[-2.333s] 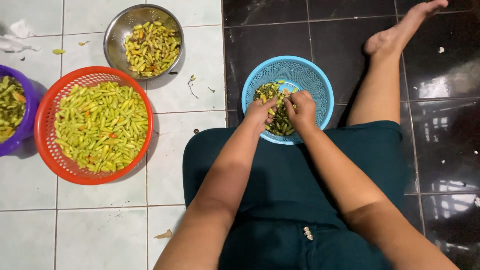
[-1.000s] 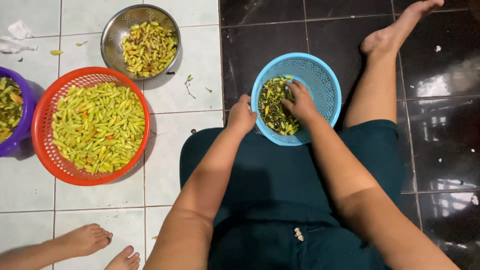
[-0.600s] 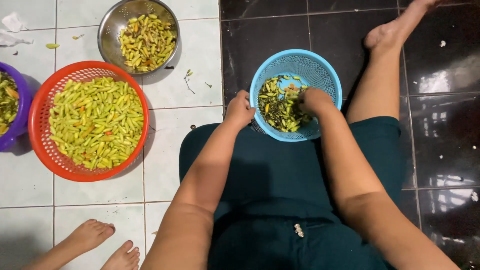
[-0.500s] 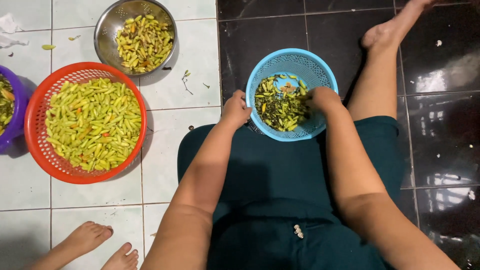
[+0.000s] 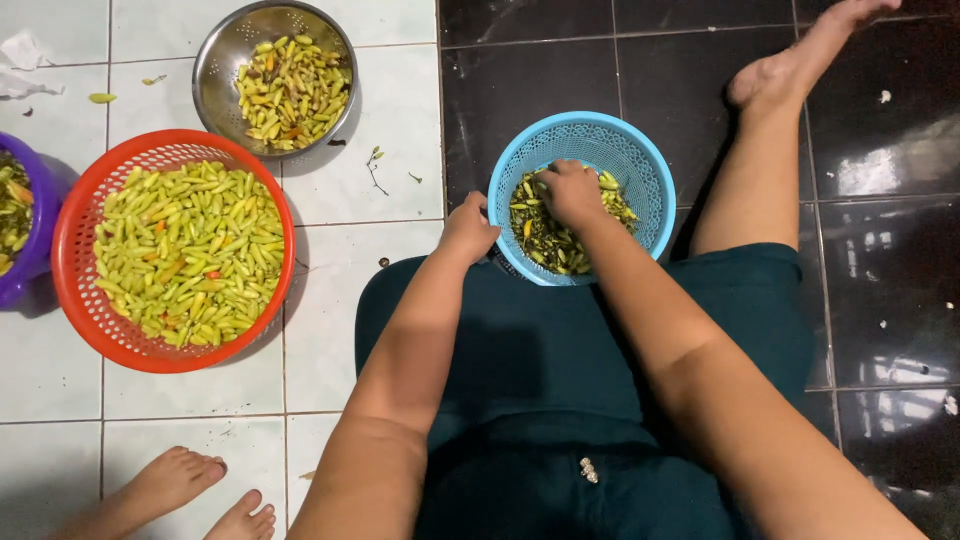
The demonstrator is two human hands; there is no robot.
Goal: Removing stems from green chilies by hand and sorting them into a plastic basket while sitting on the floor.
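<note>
A blue plastic basket (image 5: 640,165) sits on the floor in front of my lap, holding green stems and chilli scraps (image 5: 548,232). My left hand (image 5: 468,229) grips the basket's near left rim. My right hand (image 5: 570,192) is down inside the basket, fingers curled into the scraps; what it has between the fingers is hidden. A red basket (image 5: 85,305) full of green-yellow chillies (image 5: 185,255) stands to the left. A steel colander (image 5: 225,55) with more chillies is at the top.
A purple bowl (image 5: 35,250) with chillies is cut off at the left edge. Another person's bare feet (image 5: 205,495) are at the bottom left. My leg and foot (image 5: 775,90) stretch out at the right. A crumpled paper (image 5: 20,65) lies top left.
My left hand left the scraps and took hold of the blue basket's rim. My right hand pushed deeper into the basket. Another person's feet came into view at the bottom left.
</note>
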